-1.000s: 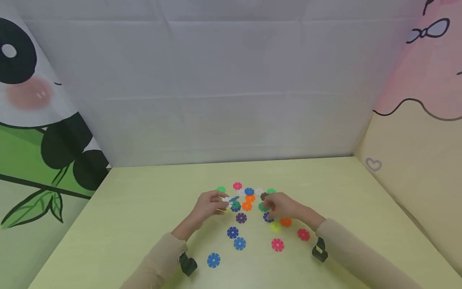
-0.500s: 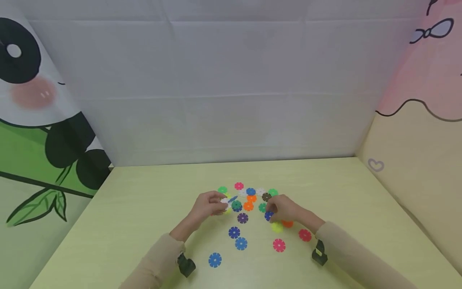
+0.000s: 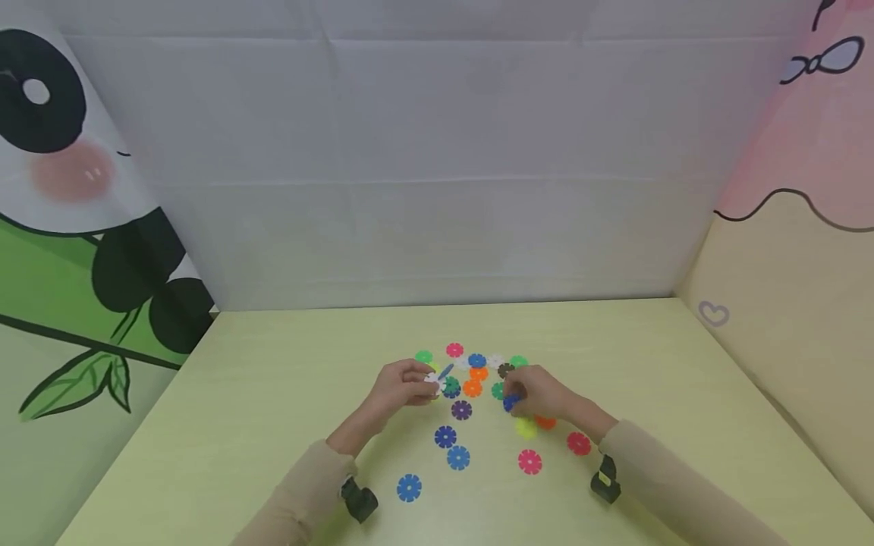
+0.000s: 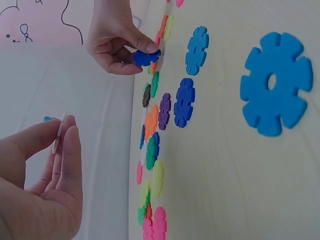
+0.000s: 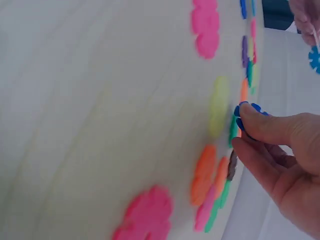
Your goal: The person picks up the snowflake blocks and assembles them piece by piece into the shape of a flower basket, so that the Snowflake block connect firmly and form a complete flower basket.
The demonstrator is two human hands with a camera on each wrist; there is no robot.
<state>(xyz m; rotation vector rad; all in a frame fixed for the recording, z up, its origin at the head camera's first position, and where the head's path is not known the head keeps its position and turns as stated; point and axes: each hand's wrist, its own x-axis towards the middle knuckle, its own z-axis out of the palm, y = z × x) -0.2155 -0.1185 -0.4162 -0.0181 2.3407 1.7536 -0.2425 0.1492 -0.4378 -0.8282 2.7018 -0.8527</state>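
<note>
My left hand pinches a white notched snowflake disc between thumb and fingers. A light blue snowflake disc is joined to it and juts out at an angle. In the head view my right hand is across from it, a short way to the right. Its thumb and fingers pinch a dark blue snowflake disc, held just above the table in the left wrist view. The two held pieces are apart. Part of the dark blue disc is hidden behind the right thumb in the right wrist view.
Several loose discs lie on the pale yellow table. Among them are a purple disc, an orange disc, a yellow disc and a pink disc. A light blue disc lies nearest. A white backdrop stands behind.
My right fingers have closed on the dark blue disc and raised it slightly off the table. The left hand keeps its white and light blue discs, nearly in place.
</note>
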